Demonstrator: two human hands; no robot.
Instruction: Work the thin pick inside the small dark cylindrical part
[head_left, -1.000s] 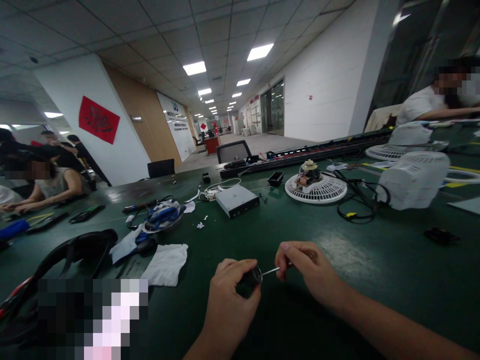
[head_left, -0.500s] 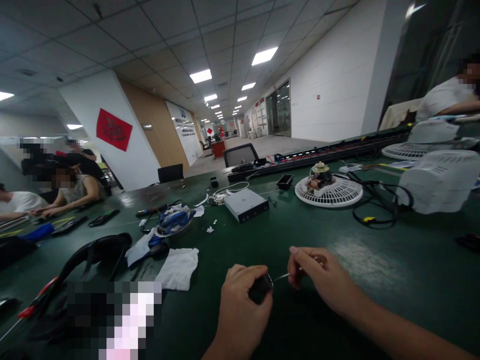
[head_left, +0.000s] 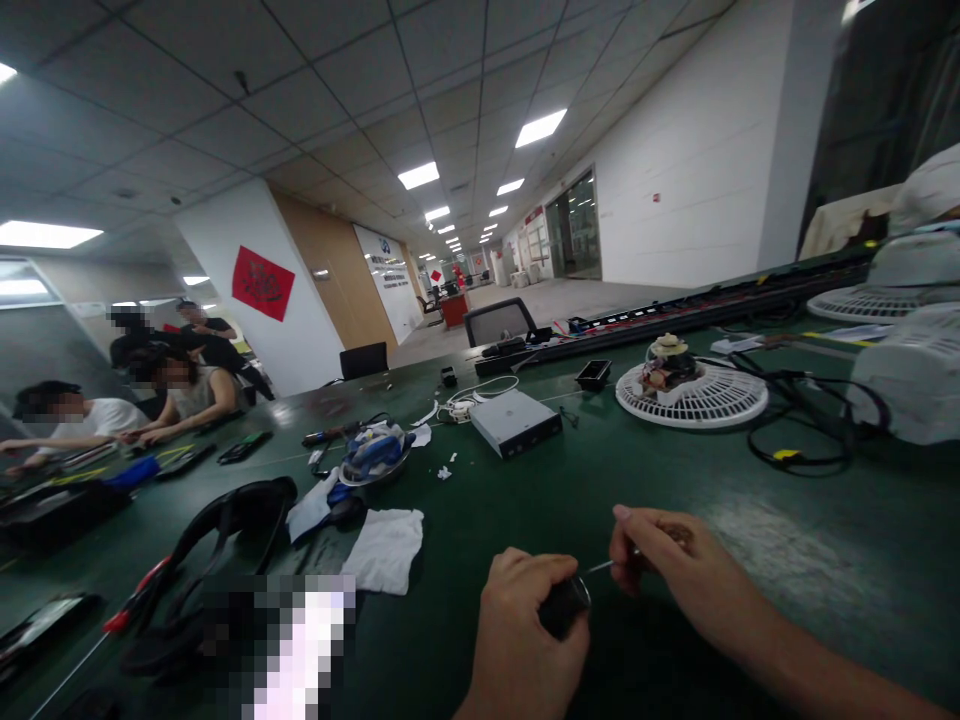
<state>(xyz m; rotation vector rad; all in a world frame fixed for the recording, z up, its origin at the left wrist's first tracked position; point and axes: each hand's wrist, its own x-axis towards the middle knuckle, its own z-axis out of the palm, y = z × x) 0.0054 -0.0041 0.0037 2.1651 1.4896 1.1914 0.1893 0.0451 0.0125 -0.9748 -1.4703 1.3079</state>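
My left hand point(head_left: 525, 630) is closed around a small dark rounded part point(head_left: 566, 607) with a shiny rim, just above the table's near side. What kind of part it is cannot be made out. In my right hand point(head_left: 686, 565), closed fingers grip a small screwdriver point(head_left: 600, 567) with a brownish, see-through handle. Its thin metal shaft points left, and the tip reaches the rim of the dark part; whether it touches is unclear.
On the green table point(head_left: 510, 500) lie a grey disc drive point(head_left: 515, 420), a white fan grille with motor point(head_left: 694, 392), a white cloth point(head_left: 384, 550), a black headset point(head_left: 225, 510) and a red-handled screwdriver point(head_left: 127, 608). Black cables point(head_left: 810, 440) coil at right. Co-workers point(head_left: 195, 390) sit at the far left.
The view has swung left, so everything appears shifted to the right. Both hands keep hold of the dark part and the screwdriver, with little change between them.
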